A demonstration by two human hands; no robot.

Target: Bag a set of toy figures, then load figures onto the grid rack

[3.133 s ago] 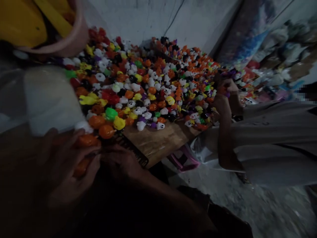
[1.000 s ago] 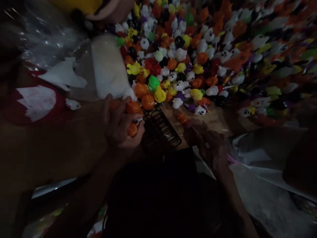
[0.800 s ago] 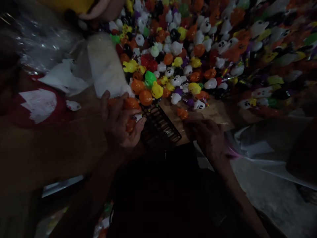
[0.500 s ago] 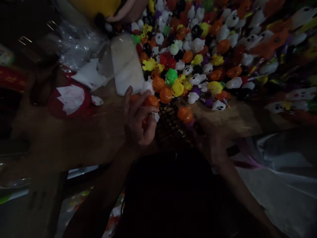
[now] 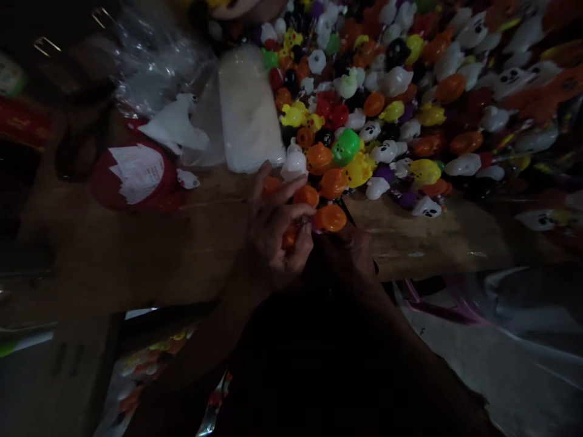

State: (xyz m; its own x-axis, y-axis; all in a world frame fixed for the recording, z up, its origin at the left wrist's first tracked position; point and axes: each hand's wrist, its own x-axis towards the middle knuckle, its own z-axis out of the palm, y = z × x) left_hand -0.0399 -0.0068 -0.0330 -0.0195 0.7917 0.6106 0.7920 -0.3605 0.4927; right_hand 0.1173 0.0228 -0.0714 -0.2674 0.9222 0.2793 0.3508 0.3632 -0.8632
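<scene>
The orange toy (image 5: 331, 218) sits at the fingertips of the left hand (image 5: 274, 240), its long axis running left to right, rounded end rightward. Those fingers clasp other orange toys (image 5: 306, 196); whether the shadowed right hand (image 5: 353, 254) grips, I cannot tell. A pink tub (image 5: 250, 8) holds something yellow. Half a second ago, toy and left hand were apart.

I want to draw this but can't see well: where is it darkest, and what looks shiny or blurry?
Head view: nearly black at the bottom middle, the right hand in deep shadow; head view: bright glints on the crumpled clear plastic; head view: toys near the right edge look stretched and soft.
</scene>
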